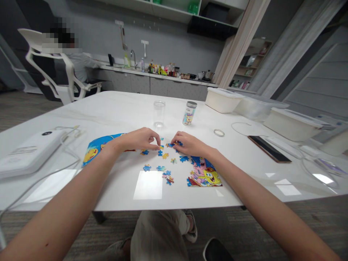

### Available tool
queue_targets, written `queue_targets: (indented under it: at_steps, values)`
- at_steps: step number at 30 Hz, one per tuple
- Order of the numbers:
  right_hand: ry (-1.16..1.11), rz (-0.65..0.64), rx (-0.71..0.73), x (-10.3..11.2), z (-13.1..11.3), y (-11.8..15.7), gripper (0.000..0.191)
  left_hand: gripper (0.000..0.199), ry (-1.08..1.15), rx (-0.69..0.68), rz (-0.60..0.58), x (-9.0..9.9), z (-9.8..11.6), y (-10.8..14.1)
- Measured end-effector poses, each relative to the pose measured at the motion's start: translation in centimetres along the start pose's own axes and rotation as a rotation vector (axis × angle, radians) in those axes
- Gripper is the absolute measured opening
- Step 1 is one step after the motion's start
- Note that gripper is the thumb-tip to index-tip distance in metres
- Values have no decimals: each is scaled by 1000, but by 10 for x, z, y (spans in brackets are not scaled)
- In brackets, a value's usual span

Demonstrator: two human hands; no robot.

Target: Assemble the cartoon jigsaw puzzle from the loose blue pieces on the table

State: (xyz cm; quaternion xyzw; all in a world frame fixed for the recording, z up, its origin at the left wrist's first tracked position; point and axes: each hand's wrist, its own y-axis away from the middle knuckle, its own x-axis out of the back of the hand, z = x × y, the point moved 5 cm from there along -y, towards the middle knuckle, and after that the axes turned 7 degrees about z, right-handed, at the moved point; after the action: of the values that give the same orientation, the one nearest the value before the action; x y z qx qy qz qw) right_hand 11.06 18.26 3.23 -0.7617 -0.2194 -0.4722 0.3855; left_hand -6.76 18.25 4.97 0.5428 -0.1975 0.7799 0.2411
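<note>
My left hand (144, 139) is closed, with thumb and index finger pinching a small yellow-and-blue jigsaw puzzle piece (162, 147). Fingers of my right hand (187, 142) are curled down on a cluster of blue puzzle pieces (170, 145), closed on one of them and partly hiding it. Between and below the hands lie several loose pieces, among them a yellow piece (165, 156) and a blue one (147, 168). A joined cartoon section (206, 176) sits beneath my right forearm. Behind my left wrist is a blue picture sheet (94, 152), partly covered.
On the white table (122, 195) stand a clear jar (159, 114) and a cartoon-printed canister (189, 114). A ring-shaped lid (219, 133), phone (269, 149) and storage bins (223, 100) are at right. A white power bank (32, 150) with cables lies left. One person (78, 65) sits beyond.
</note>
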Motion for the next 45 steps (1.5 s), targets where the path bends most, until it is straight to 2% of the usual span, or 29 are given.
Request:
queue_targets:
  at_steps: [7,16,25,28,33,36,39,45]
  values:
    - [29,-9,-19,1,3,0,15,37,55,-39,-124,-11,1,-1]
    - [28,5,-16,2,4,0,16,35,61,-18,-152,-8,7,2]
    - [28,38,-9,3,4,0,15,26,208,48,-170,-11,5,5]
    - [-104,44,-37,8,-4,-2,13,26,241,15,-128,-8,11,4]
    - [-586,-80,-162,2,-18,-4,17,28,321,-23,109,-1,18,-3]
    - [-758,-71,-207,-3,-16,-4,17,25,342,-50,182,-2,21,-6]
    - [-787,-53,-210,-3,-10,-4,18,22,355,-71,195,-4,23,-7]
    - [-704,-42,-214,7,-3,-4,23,28,336,-82,168,-5,26,-6]
